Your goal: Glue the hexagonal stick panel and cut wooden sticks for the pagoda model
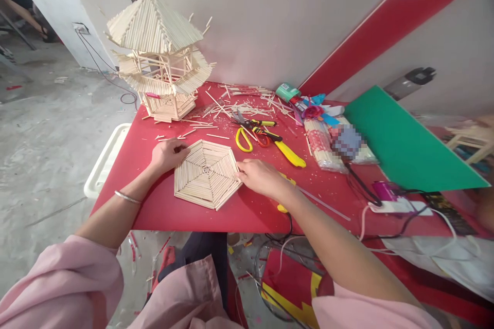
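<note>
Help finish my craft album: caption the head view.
Left hand and right hand at a pale stick panel on a red table, stick tower behind.

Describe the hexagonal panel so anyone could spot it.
On the red table stands a pale stick pagoda. Nearer the camera, between left hand and right hand, is the pale, hexagonal wooden panel. Its sticks form nested rings, unlike loose sticks behind.

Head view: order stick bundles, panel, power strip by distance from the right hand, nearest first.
1. Panel: right hand touches its right edge.
2. Stick bundles: to the hand's right, farther back.
3. Power strip: far right.
</note>
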